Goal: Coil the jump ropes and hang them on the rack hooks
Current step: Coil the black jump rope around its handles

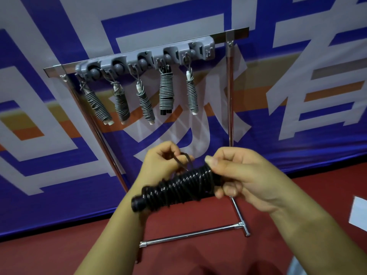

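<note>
Five ropes [166,90] hang done; right hand [244,175] clamps the black coil [178,187] steady, left hand [162,161] pinching its loose loop [183,160] for hooking.

You have a black jump rope [178,187] wound into a tight, glossy bundle around its handles, lying tilted with its lower handle end toward the left and a small loose loop sticking up near the top. Five more coiled ropes [146,101] already hang side by side from the hooks of the grey holder strip [145,57] along the top bar of the metal rack [230,92]. Four show white handle tips; the fourth from the left has black ones.
</note>
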The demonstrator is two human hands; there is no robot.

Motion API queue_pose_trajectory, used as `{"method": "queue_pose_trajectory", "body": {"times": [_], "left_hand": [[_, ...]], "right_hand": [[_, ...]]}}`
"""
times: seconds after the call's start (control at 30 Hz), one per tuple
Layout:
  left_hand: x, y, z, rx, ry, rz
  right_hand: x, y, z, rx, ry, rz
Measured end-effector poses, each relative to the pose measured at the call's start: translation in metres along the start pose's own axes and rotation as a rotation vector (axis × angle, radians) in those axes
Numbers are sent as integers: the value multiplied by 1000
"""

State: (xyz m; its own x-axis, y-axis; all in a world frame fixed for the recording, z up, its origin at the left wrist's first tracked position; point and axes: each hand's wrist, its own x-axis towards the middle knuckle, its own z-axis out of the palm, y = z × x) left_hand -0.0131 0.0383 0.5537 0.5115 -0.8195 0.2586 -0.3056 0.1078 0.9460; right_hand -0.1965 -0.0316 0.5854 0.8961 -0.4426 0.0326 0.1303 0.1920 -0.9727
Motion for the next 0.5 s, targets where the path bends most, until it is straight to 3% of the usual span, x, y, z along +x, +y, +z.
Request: {"method": "queue_pose_trajectory", "body": {"times": [0.17, 0.27, 0.4, 0.5], "left_hand": [[-3, 24, -11, 56, -61, 48], [-11, 29, -6, 43, -92, 152], [-18, 25, -8, -96, -188, 248], [-20, 21, -8, -334, -138, 211]], "right_hand": [[6, 17, -2, -433, 80, -70], [14, 26, -4, -522, 162, -45], [19, 31, -4, -583, 276, -45], [19, 30, -1, -617, 336, -100]]}}
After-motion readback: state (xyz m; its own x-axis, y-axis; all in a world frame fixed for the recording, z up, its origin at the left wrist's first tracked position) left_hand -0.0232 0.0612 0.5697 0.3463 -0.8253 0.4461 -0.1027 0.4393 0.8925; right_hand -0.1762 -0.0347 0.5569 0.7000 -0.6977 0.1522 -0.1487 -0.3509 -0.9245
